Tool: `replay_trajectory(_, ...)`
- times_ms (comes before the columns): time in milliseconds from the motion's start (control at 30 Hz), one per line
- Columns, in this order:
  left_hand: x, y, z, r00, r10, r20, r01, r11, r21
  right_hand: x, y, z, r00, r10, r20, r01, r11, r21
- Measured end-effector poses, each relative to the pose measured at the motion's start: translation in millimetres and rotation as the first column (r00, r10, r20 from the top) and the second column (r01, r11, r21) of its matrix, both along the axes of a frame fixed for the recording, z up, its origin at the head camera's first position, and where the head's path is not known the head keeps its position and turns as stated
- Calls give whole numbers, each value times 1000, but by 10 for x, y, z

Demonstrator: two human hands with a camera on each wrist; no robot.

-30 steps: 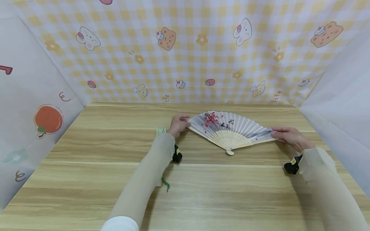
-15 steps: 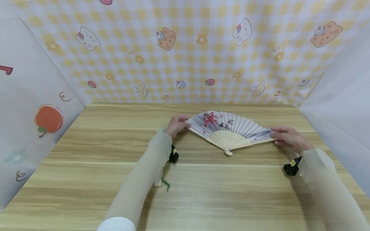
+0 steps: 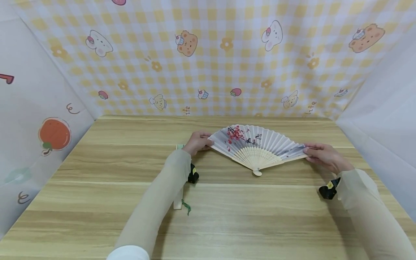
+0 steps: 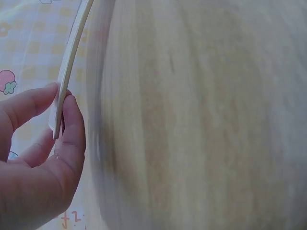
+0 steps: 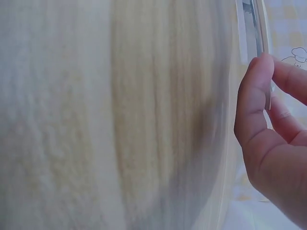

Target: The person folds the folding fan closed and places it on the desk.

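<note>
A folding fan (image 3: 256,144), spread wide, shows red blossoms, dark birds and pale ribs that meet at a rounded pivot end. My left hand (image 3: 199,142) pinches its left outer edge; in the left wrist view, thumb and fingers of that hand (image 4: 45,148) close on the thin end of the guard stick (image 4: 67,72). At the opposite edge, my right hand (image 3: 326,156) pinches the right guard stick. The right wrist view has this hand (image 5: 268,129) with thumb and fingers on either side of the stick's tip. Whether the fan touches the table is unclear.
Partly under my left forearm lies a narrow pale strip (image 3: 177,203), with a green cord (image 3: 186,206) beside its near end. The wooden table (image 3: 247,220) meets a yellow checked cloth (image 3: 214,72) at the back. White cloth (image 3: 386,104) hangs at the right side.
My left hand has shifted slightly left with the fan's left edge, and the fan has followed a little. More of the pale strip shows beside my left forearm. The right hand is nearly still.
</note>
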State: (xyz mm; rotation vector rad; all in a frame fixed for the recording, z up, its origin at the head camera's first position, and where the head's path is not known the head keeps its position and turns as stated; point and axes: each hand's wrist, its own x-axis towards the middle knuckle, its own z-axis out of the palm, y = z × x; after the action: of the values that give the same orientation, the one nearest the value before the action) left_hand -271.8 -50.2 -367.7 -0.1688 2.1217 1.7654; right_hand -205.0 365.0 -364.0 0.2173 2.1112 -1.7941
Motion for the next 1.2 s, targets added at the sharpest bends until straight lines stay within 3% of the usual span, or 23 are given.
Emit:
replay_trajectory(467, 58, -61, 59, 997, -75, -3, 75, 997, -26, 49, -19, 37, 999, -34, 36, 39, 989, -143)
replay_trajectory(633, 80, -108, 44, 993, -114, -31, 113, 993, -30, 89, -17, 49, 999, -39, 34, 46, 969, -242)
replay_trajectory(867, 136, -171, 36, 989, -139, -44, 138, 990, -32, 108, -47, 65, 999, -33, 5, 32, 919, -392)
replay_trajectory(1200, 218, -222, 77, 988, -142, -62, 138, 988, -65, 134, -89, 96, 998, -43, -37, 22, 893, -449)
